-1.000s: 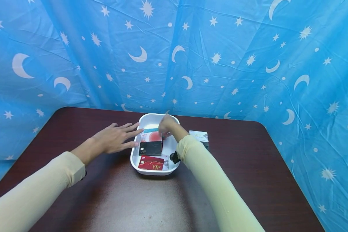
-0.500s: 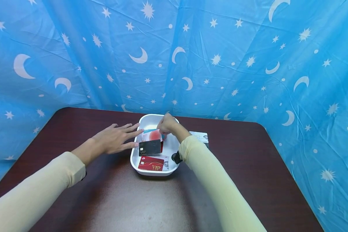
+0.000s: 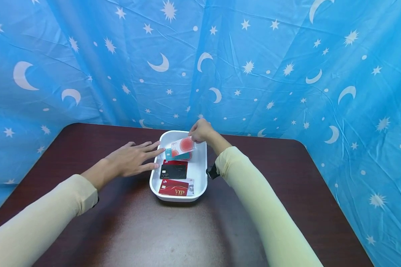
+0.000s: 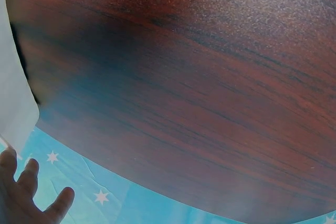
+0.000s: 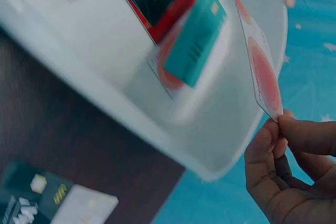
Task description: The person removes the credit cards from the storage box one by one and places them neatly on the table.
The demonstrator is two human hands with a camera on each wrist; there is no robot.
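My right hand (image 3: 202,130) pinches a white card with red circles (image 3: 183,145) by its corner, held up over the white tray (image 3: 199,181). Thumb and fingertips meet on the card's edge in the right wrist view. Below it in the tray lie a teal card (image 5: 195,38) overlapping another white card with a red circle (image 5: 167,72), a black VIP card (image 3: 173,171) partly over a red one, and a red VIP card (image 3: 174,187) near the front. My left hand (image 3: 133,159) has its fingers spread straight, their tips at the tray's left rim.
A dark green card (image 5: 47,190) and a white card (image 5: 84,205) lie on the brown table (image 3: 153,237) right of the tray; my right arm hides them in the head view. A blue curtain (image 3: 187,74) with moons and stars hangs behind the table.
My right hand has risen out of the tray toward the back right, lifting the white card with red circles off the teal one. The left hand has stayed put.
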